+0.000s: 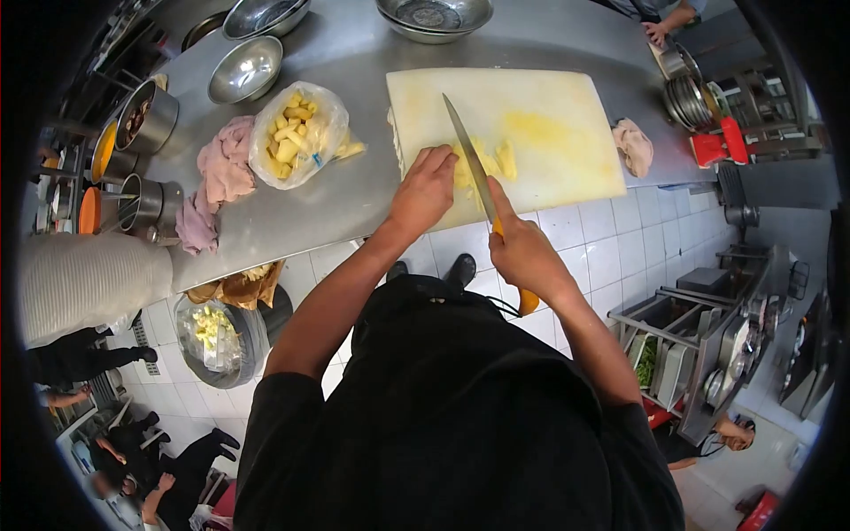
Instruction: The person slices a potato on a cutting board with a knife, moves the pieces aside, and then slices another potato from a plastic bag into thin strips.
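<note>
A long knife with an orange handle is in my right hand, its fingers wrapped round the handle. The blade points away from me over a white cutting board. Yellow pieces lie on the board beside the blade. Just left of the blade, my left hand rests at the board's near left part with its fingers bent together; what they hold, if anything, is hidden. A plastic bag of peeled yellow pieces stands open left of the board.
Pink cloths lie left of the bag, another cloth right of the board. Metal bowls and pots stand farther off. A lined bin is below the table's edge. Other people are at the lower left, lower right and upper right.
</note>
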The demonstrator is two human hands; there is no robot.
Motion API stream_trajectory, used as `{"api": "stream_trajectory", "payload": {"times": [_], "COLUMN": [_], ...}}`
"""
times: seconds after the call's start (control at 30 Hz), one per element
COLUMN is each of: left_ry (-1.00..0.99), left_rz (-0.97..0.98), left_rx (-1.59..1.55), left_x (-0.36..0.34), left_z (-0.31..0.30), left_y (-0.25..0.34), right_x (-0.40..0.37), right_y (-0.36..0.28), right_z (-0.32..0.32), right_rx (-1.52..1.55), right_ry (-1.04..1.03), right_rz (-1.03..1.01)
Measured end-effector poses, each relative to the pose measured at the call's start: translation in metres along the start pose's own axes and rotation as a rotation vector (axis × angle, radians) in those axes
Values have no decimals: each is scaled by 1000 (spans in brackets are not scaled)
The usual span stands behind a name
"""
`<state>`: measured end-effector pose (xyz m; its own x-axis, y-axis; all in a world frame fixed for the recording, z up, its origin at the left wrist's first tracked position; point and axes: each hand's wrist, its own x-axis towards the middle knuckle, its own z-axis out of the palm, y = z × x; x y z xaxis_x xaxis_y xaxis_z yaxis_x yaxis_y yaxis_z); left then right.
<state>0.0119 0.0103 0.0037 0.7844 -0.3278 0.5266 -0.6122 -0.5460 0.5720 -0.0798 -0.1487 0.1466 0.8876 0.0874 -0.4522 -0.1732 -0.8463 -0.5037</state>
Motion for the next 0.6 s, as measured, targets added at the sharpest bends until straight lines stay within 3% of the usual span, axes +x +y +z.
{"api": "stream_trajectory", "payload": {"times": [0.27, 0.47, 0.6], "left_ry": [-66, -90, -78], "left_rz": [30, 20, 24], "left_rx": [87, 71, 64], "left_x": [1, 2, 3], "left_z": [-3, 1, -1], "left_y": [2, -2, 0], "right_x": [15, 67, 44], "right_y": [21, 29, 17], "right_z": [26, 24, 1], "right_rx": [-9, 127, 139], "right_ry": [73, 114, 23], "right_rz": [-55, -110, -41]}}
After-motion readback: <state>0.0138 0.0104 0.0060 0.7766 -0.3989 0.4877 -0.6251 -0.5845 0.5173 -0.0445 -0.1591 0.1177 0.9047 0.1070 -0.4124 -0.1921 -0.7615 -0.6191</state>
